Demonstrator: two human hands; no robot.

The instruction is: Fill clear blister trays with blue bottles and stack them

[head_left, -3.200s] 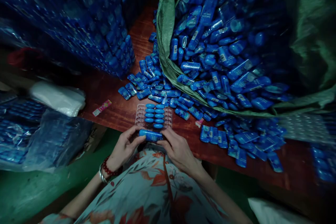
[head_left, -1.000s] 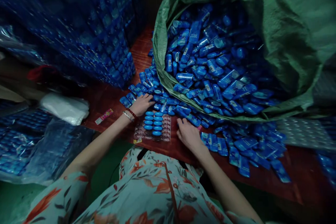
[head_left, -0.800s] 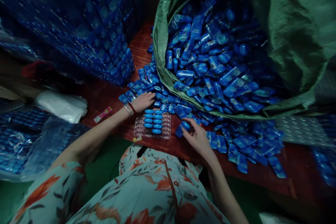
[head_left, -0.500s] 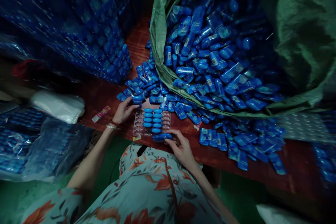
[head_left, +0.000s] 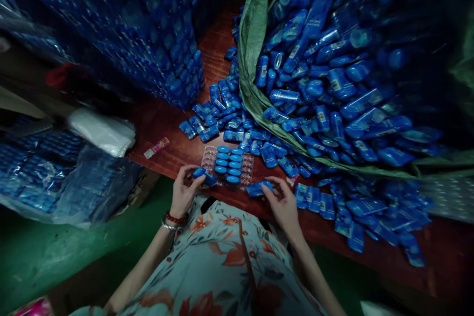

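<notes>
My left hand [head_left: 184, 188] is closed around a small blue bottle [head_left: 209, 179], held at the near left corner of a clear moulded tray [head_left: 247, 170]. The fingers of my right hand [head_left: 284, 201] pinch another small blue bottle [head_left: 255, 189], lying sideways by the tray's near right corner. Two columns of glossy blue oval pieces [head_left: 228, 163] fill the tray's middle, while the pinkish cavities on both sides show through clear plastic. Behind the tray lies a loose heap of blue bottles [head_left: 222, 118] in shiny wrap.
A large green sack [head_left: 255, 34] spills blue bottles over the red-brown table [head_left: 148, 133]. Tall stacks of blue packs [head_left: 177, 69] stand at left. Several bottles [head_left: 313, 199] line up to the right. A white plastic bundle [head_left: 103, 131] and a pink label [head_left: 157, 148] lie left.
My left hand has come back from the heap toward the tray's near edge with a bottle. My right hand has shifted its bottle slightly away from the tray's middle. The view has swung left.
</notes>
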